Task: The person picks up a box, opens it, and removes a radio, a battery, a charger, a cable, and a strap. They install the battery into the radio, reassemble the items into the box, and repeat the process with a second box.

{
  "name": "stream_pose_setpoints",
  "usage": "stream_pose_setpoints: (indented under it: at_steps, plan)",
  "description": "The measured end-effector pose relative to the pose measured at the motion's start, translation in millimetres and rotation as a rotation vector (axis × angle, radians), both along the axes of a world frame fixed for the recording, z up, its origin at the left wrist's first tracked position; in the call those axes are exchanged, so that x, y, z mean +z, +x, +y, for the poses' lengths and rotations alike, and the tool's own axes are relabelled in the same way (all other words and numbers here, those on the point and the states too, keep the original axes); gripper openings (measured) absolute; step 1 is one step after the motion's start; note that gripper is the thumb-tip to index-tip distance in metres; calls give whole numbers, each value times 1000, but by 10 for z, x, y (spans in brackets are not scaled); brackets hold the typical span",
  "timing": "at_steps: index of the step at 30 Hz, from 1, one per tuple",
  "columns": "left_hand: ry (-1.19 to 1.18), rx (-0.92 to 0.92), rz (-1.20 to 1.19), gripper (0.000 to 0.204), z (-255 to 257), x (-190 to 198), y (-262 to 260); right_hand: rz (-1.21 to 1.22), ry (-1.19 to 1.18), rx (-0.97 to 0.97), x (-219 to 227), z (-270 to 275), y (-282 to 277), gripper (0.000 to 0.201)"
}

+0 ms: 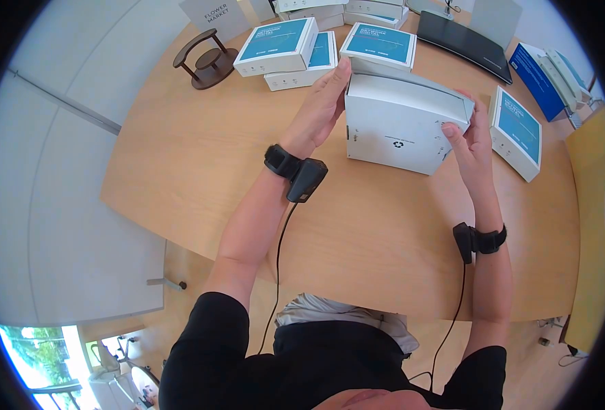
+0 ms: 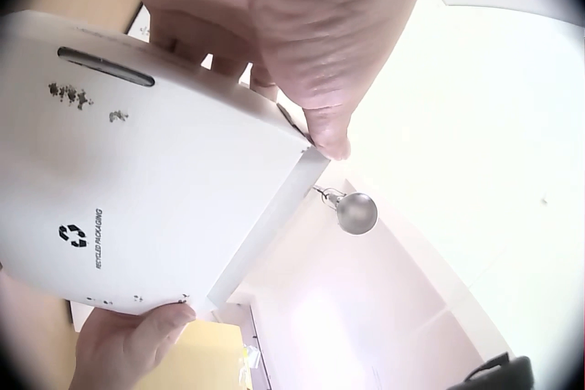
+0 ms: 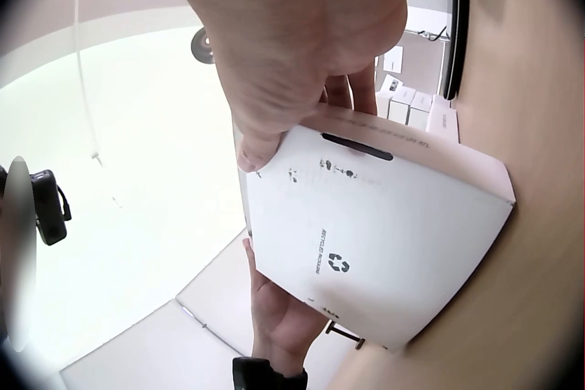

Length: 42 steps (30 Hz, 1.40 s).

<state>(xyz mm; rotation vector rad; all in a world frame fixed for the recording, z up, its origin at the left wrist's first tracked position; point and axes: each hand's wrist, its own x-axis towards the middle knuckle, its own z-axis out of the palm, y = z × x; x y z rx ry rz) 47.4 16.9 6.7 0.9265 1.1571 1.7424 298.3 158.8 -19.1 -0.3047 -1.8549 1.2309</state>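
Both hands hold a white box (image 1: 398, 130) upright above the front part of the desk; its plain face with a recycling mark is toward the person. The left hand (image 1: 323, 102) grips the box's left side, and in the left wrist view its thumb lies at a corner of the box (image 2: 155, 170) with the fingers behind. On the opposite side is the right hand (image 1: 472, 147), thumb on the plain face and fingers round the edge. The right wrist view shows the box (image 3: 384, 235) close to the desk; whether it touches is unclear.
Blue-labelled boxes stand stacked at the back (image 1: 278, 44), with another (image 1: 378, 46) behind the held box and one (image 1: 518, 133) at the right. A brown wooden stand (image 1: 210, 65), a dark flat device (image 1: 463, 44) and a blue box (image 1: 536, 82) are farther back.
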Motion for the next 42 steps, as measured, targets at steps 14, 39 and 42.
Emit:
stream_pose_setpoints:
  at_steps: [14,39,42]
  plan:
    - [135,107,317,45,16,-31,-9,-12,-15,13,16,-17,-3,61]
    - [43,-124,261,55,-51,64,-68,-25,61,8,-49,33,28,42]
    - [-60,-21,430,52,-85,87,26,-2,55,13,-25,13,21,41]
